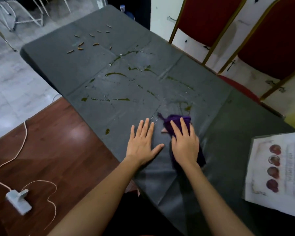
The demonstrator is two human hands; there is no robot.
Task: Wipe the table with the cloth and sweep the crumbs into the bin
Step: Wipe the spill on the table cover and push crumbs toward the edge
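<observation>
Here, in the head view, the right hand (185,143) lies flat with fingers spread, pressing down on a purple cloth (177,123) on the near part of the grey-covered table (75,68); the cloth shows beyond the fingertips and under the wrist side of the palm; the left hand (142,143) rests open, palm down, on the bare cover just beside it, holding nothing; greenish streaks of spilled liquid (116,74) run across the middle of the table, the nearest smear just beyond the cloth; small orange crumbs (80,44) lie scattered near the far left corner, well apart from both hands; a printed sheet (276,167) sits at the right near edge; a white charger (18,202) with its cord lies on the wooden floor to the left; two red chairs (206,19) stand along the right side.
</observation>
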